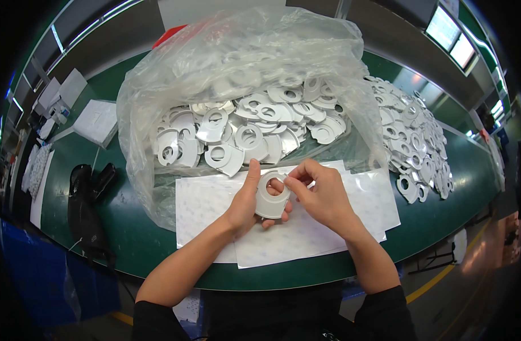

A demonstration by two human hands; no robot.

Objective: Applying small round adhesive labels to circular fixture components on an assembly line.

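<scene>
My left hand (246,202) holds a flat white plastic piece with a round hole (270,200) above white sheets (203,210) lying on the green table (129,238). My right hand (320,190) pinches the upper right rim of that piece with thumb and forefinger. Just behind the hands, a big clear plastic bag (237,62) lies open, with several of the same white pieces (243,128) spilling out of it.
A second heap of white holed pieces (414,136) lies on the right side of the table. A black device (87,199) rests at the left edge. White boxes (95,119) stand at the far left. The table's front edge runs just below my forearms.
</scene>
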